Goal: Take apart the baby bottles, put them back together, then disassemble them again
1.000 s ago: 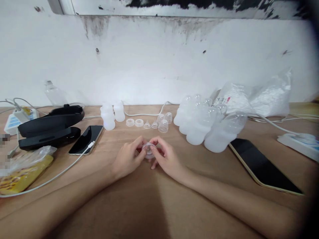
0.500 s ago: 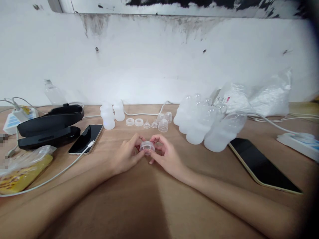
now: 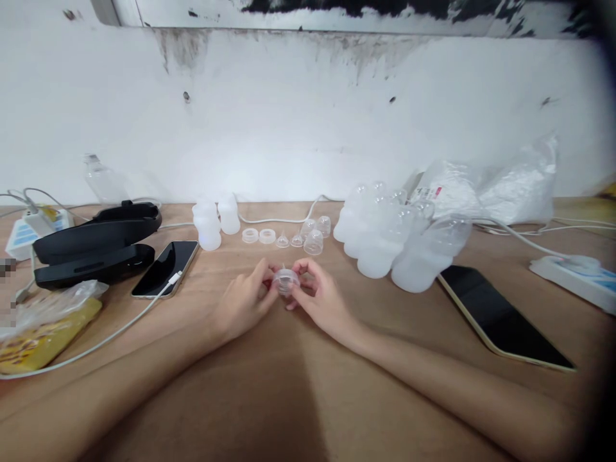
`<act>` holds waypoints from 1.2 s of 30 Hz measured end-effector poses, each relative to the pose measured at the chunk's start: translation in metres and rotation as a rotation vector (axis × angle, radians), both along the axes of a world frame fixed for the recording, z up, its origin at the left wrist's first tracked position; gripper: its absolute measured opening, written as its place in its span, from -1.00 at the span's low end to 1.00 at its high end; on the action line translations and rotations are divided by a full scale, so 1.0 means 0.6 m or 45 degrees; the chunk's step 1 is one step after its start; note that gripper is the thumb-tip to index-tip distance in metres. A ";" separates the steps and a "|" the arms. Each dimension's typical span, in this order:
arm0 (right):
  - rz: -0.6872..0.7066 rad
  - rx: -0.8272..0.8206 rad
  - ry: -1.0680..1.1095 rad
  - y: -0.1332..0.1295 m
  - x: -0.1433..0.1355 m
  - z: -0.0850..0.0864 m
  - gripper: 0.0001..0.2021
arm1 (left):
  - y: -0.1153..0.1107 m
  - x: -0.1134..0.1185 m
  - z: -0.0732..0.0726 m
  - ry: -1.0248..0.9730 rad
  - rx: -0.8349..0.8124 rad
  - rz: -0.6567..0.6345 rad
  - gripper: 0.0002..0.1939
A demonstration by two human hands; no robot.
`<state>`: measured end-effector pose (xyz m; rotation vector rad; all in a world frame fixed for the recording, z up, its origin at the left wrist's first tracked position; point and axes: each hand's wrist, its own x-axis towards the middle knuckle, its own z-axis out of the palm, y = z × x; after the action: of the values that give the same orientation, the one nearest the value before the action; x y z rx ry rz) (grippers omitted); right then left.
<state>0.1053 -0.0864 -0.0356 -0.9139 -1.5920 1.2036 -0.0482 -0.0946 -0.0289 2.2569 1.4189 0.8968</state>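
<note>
Between my left hand (image 3: 248, 298) and my right hand (image 3: 320, 295) is a clear plastic ring (image 3: 285, 281), gripped from both sides by the fingertips. A small clear nipple tip (image 3: 283, 266) sticks up from its top. Just behind the hands lie two loose rings (image 3: 250, 235), two clear nipples (image 3: 282, 240) and three clear domed caps (image 3: 314, 242). Frosted white bottles (image 3: 207, 228) stand to the left of these. On the right, several capped frosted bottles (image 3: 375, 253) are grouped together.
At the left are a phone (image 3: 166, 266) with a white cable, a black case (image 3: 99, 237), a snack bag (image 3: 52, 333) and a power strip (image 3: 29, 234). A large phone (image 3: 500, 314), another power strip (image 3: 577, 276) and white bags (image 3: 520, 189) occupy the right side.
The ring has turned a little between my fingers, and a nipple tip now shows above it. Both hands stay in nearly the same place.
</note>
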 end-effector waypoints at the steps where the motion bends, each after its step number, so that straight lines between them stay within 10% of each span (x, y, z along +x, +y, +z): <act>1: 0.015 0.011 -0.003 -0.001 0.000 0.000 -0.84 | 0.000 -0.001 0.001 -0.017 -0.001 0.008 -0.87; 36: -0.043 0.026 -0.055 0.000 0.000 -0.002 -0.82 | -0.005 0.005 -0.005 -0.119 -0.032 -0.052 -0.88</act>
<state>0.1055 -0.0865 -0.0365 -0.9557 -1.6139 1.1489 -0.0453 -0.0976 -0.0319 2.1878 1.3314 0.9530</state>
